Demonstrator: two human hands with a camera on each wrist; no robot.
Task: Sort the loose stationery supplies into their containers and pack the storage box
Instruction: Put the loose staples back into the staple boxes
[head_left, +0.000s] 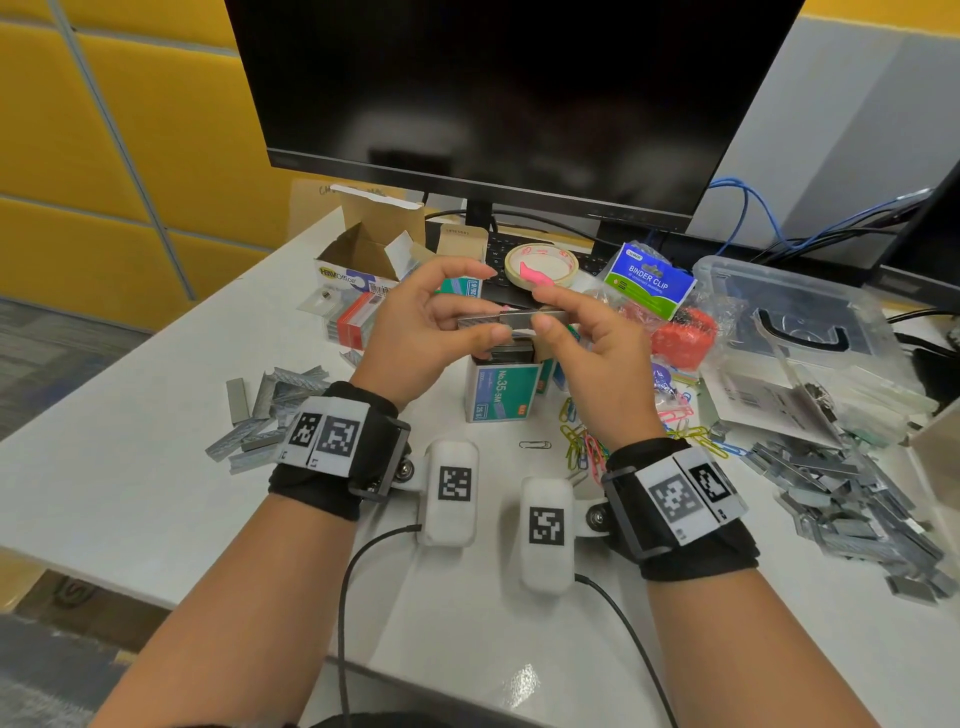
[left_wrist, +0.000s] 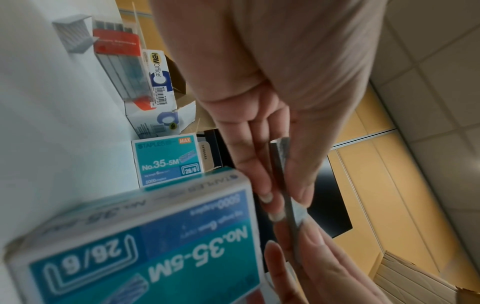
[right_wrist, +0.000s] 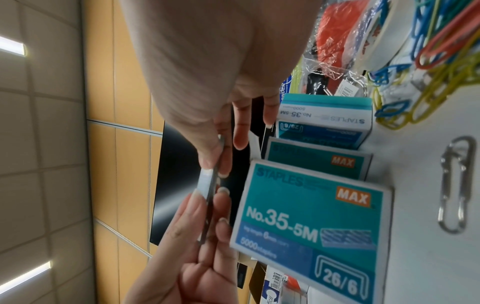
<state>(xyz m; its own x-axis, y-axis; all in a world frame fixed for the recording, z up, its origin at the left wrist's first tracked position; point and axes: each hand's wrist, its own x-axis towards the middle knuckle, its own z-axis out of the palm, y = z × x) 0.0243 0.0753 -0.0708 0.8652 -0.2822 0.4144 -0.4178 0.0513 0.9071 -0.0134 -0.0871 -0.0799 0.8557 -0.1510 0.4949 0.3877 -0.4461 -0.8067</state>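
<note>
A strip of staples (head_left: 511, 319) is pinched between the left hand (head_left: 431, 325) and right hand (head_left: 587, 338), above the open staple box (head_left: 503, 387); loose staples (head_left: 852, 499) are left, the storage box (head_left: 795, 322) unpacked

- My head view is bright and evenly lit, with soft shadows on the table (head_left: 156, 467) and straight edges bowed near the corners.
- In my wrist views the nearest staple box (left_wrist: 145, 246) is blurred.
- Ceiling light strips (right_wrist: 13, 46) flare white.
</note>
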